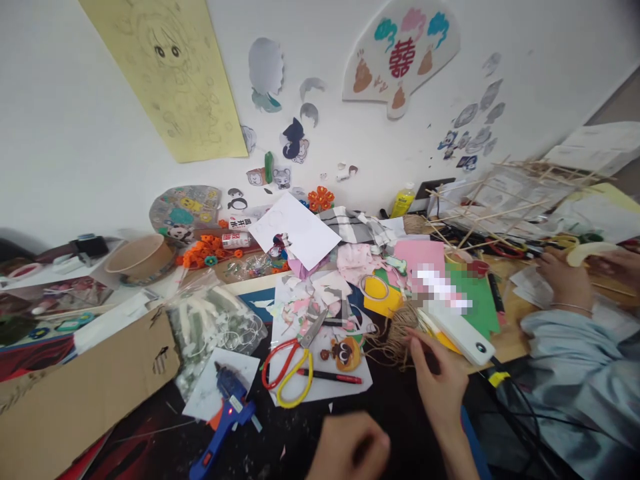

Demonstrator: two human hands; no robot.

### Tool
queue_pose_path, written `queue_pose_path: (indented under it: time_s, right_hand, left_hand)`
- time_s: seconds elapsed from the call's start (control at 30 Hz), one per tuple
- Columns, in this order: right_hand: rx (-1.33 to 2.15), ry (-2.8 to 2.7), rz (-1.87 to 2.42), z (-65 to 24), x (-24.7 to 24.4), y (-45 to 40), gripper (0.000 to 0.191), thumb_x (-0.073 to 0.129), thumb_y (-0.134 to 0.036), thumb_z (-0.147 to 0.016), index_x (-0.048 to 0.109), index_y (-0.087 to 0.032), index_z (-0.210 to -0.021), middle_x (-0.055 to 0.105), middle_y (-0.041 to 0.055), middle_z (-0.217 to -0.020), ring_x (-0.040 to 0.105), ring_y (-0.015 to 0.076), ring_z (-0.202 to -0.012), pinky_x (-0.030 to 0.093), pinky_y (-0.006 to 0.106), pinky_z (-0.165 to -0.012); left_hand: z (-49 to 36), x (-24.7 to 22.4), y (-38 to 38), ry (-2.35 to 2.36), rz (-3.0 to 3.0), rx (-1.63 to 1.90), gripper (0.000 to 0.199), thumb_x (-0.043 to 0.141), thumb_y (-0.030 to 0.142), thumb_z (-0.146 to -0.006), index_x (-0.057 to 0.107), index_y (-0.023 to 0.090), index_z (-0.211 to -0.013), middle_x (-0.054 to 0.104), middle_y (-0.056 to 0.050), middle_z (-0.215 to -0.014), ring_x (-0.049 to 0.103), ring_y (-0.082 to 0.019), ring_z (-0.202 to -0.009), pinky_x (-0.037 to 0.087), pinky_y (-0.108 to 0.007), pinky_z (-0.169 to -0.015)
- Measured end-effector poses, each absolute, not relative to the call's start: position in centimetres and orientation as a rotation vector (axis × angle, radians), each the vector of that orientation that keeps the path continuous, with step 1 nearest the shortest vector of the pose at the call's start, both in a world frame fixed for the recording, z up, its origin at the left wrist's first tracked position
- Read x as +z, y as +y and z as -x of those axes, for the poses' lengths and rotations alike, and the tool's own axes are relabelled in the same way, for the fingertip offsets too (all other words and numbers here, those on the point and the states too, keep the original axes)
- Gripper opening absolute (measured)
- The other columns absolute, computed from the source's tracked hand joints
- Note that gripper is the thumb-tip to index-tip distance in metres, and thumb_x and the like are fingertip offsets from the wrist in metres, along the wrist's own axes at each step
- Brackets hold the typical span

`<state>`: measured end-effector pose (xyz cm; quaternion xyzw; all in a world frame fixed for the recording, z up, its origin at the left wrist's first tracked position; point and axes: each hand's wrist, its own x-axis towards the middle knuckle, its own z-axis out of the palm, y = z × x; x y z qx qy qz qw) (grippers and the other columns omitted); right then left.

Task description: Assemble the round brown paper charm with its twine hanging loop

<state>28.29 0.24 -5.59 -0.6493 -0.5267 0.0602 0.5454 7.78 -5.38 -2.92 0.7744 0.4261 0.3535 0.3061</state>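
Observation:
My right hand [437, 377] reaches to the bundle of brown twine [403, 328], thumb and fingertips drawn together at its right edge. Just what the fingertips pinch is too small to make out. Lower and to the left, my left hand [350, 445] is curled like a fist near the bottom edge; its inner side is blurred, and anything inside is hidden. Above it on white paper lie scissors [289, 377] with red and yellow handles, a red and black pen [333, 377] and a small brown and yellow figure [345, 353].
A blue glue gun [227, 417] with a red light lies at the left, beside a cardboard piece [90, 393]. A white power strip [463, 333] with cables is right of the twine. At the far right another person's hands [565, 280] hold a pale curved piece [593, 252].

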Motion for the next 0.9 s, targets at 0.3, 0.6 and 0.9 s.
queue_pose_path:
  time_s: [0.3,0.6,0.9]
  right_hand:
    - [0.452,-1.425,1.232,-22.6,0.4,-2.5,0.020,0.060,-0.020,-0.094,0.071,-0.025,-0.110,0.076,0.0026,-0.094,0.072,0.0163,-0.086,0.058,0.027,-0.080]
    - [0.317,-1.602,1.094,-20.5,2.1,-2.8,0.017,0.064,-0.012,-0.091,0.074,-0.021,-0.101,0.074,0.0051,-0.090,0.072,0.0172,-0.082,0.061,0.028,-0.075]
    - [-0.163,-1.909,1.043,-20.4,2.2,-2.4,0.021,0.062,-0.006,-0.090,0.070,-0.016,-0.106,0.077,0.0081,-0.088,0.071,0.0198,-0.077,0.060,0.032,-0.070]
  left_hand:
    - [-5.2,3.3,-1.0,0.899,-1.183,1.220,0.023,0.061,0.036,-0.094,0.070,0.015,-0.092,0.072,-0.005,-0.076,0.064,-0.011,-0.058,0.050,-0.019,-0.055]
    - [-5.1,2.9,-1.9,0.958,-1.346,1.166,0.024,0.056,0.032,-0.096,0.072,0.014,-0.099,0.072,-0.006,-0.077,0.065,-0.012,-0.062,0.052,-0.021,-0.059]
    - [-3.8,1.1,-1.9,1.115,-1.823,1.163,0.023,0.048,0.022,-0.100,0.069,0.019,-0.108,0.073,-0.005,-0.089,0.069,-0.013,-0.072,0.055,-0.021,-0.069]
